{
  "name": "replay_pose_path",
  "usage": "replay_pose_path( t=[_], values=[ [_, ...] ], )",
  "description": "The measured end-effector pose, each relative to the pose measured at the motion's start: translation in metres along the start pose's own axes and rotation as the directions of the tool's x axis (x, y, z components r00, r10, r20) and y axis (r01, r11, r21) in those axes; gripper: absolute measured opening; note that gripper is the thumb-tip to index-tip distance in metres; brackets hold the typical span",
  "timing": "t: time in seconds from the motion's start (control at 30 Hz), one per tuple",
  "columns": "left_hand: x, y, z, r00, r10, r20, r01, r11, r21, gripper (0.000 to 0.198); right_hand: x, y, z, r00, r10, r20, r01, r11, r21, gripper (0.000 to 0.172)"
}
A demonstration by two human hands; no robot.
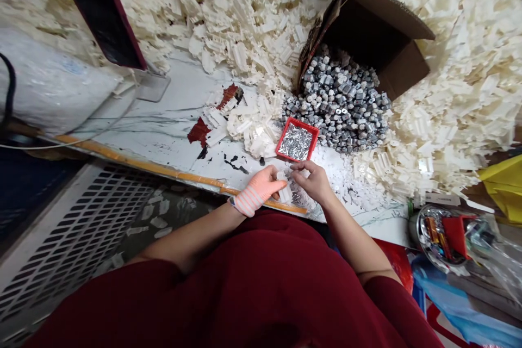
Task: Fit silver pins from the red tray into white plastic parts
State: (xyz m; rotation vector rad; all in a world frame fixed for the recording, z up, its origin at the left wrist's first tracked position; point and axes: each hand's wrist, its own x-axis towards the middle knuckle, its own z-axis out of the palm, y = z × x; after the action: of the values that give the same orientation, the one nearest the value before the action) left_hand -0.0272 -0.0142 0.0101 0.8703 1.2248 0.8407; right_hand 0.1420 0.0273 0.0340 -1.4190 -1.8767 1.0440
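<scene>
Gloved in striped orange and white, my left hand [258, 190] pinches a translucent white plastic piece [284, 190] above the table's front edge. My bare right hand [313, 180] is just to its right, thumb and index finger brought together near the top of the piece; anything between those fingertips is too small to make out. Just beyond my hands sits a red square tray [315, 140] filled with small silver metal pins [296, 142]. Loose pins also lie under and beside the white piece.
A tipped cardboard box [402, 68] spills grey-and-white parts [342, 103] behind the tray. White plastic pieces [244, 11] are heaped across the back. A phone [100, 11] stands back left, a white crate [73, 239] is lower left, and a metal bowl [416, 228] is at right.
</scene>
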Motion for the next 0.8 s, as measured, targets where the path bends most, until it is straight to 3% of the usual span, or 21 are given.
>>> replay_pose_path(
  t=[0.13, 0.27, 0.43, 0.57, 0.67, 0.73, 0.8],
  values=[
    [-0.005, 0.009, 0.002, 0.999, -0.007, -0.042, 0.014, 0.986, 0.167, 0.027, 0.002, -0.007, -0.006, 0.962, -0.216, 0.170, 0.261, 0.912, -0.318, 0.013],
    [-0.005, 0.008, 0.003, 0.999, 0.029, -0.041, -0.018, 0.969, 0.246, 0.025, 0.003, -0.011, -0.008, 0.910, -0.286, 0.300, 0.386, 0.850, -0.360, 0.013],
    [-0.005, 0.001, 0.000, 0.997, 0.067, -0.043, -0.052, 0.959, 0.278, 0.022, 0.000, -0.010, -0.002, 0.950, -0.222, 0.219, 0.282, 0.912, -0.298, 0.010],
    [-0.002, -0.002, 0.001, 1.000, -0.027, 0.004, 0.027, 1.000, 0.007, 0.025, 0.000, -0.004, -0.003, 0.989, -0.121, 0.089, 0.133, 0.982, -0.134, 0.012],
    [0.001, -0.002, 0.004, 0.994, -0.093, 0.052, 0.103, 0.968, -0.229, 0.030, 0.004, 0.000, -0.008, 0.997, -0.071, 0.022, 0.072, 0.994, -0.085, 0.013],
    [0.002, -0.001, 0.006, 0.990, -0.126, 0.063, 0.139, 0.947, -0.288, 0.031, 0.007, 0.000, -0.010, 0.996, -0.078, 0.038, 0.082, 0.988, -0.129, 0.013],
    [0.001, 0.001, 0.008, 0.992, -0.128, 0.020, 0.130, 0.967, -0.219, 0.031, 0.010, -0.003, -0.011, 0.988, -0.110, 0.110, 0.131, 0.970, -0.204, 0.012]
  ],
)
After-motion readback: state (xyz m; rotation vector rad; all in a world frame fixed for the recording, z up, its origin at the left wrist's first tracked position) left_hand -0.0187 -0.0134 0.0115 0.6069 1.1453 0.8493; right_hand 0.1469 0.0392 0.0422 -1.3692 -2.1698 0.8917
